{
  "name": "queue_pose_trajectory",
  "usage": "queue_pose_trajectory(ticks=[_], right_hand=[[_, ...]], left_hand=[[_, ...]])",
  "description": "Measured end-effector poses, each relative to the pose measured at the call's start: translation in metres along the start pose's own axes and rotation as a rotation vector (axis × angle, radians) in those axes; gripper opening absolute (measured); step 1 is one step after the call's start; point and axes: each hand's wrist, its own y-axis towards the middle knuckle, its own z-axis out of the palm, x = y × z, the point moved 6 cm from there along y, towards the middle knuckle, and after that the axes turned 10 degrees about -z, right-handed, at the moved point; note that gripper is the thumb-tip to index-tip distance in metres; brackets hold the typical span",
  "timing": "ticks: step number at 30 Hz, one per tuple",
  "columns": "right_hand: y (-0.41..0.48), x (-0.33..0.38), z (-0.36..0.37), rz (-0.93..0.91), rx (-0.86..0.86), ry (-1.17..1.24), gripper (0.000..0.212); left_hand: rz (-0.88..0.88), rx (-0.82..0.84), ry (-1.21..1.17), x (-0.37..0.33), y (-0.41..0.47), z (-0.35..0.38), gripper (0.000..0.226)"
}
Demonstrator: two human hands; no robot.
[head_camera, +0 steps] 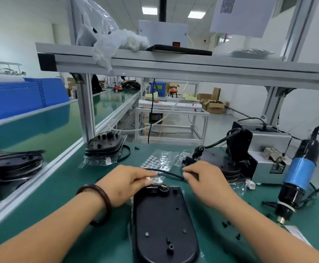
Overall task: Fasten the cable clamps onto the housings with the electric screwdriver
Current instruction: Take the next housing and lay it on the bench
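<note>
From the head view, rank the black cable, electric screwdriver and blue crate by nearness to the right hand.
1. black cable: pinched by the right hand, running off to its left.
2. electric screwdriver: upright at the table's right side.
3. blue crate: far left, by the conveyor.

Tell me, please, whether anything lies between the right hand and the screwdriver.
Nothing tall does. Only a small wrapped connector lies flat on the mat between the right hand and the screwdriver. That hand pinches the cable, so it likely must let go first.
</note>
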Motion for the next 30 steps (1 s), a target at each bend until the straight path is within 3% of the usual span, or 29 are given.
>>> queue_pose_trajectory(ticks=[2,5,9,11,15,24,27,30], right_hand=[[0.002,0.034,0.004,-0.099,-0.011,0.235,0.020],[0.002,0.060,0.022,-0.181,0.042,0.262,0.018],[0.001,0.065,0.028,-0.213,0.021,0.248,0.014],[0.000,0.067,0.029,-0.224,0.017,0.246,0.014],[0.000,0.068,0.027,-0.225,0.008,0.267,0.013],[-0.002,0.064,0.028,-0.209,0.018,0.309,0.012],[-0.001,0.062,0.026,-0.179,0.079,0.299,0.014],[0.005,0.057,0.006,-0.107,0.012,0.384,0.023]], left_hand=[[-0.086,-0.104,-0.090,0.013,0.002,-0.034,0.026],[-0.276,-0.222,-0.050,0.045,-0.005,-0.087,0.014],[-0.434,0.098,0.229,0.069,-0.024,-0.070,0.009],[-0.416,0.165,0.374,0.068,-0.027,-0.050,0.007],[-0.346,0.121,0.549,0.061,-0.022,-0.027,0.026],[-0.347,-0.005,0.579,0.053,-0.030,-0.024,0.007],[-0.304,-0.073,0.471,0.042,-0.033,-0.048,0.018],[-0.212,-0.099,-0.100,0.019,-0.025,-0.064,0.013]])
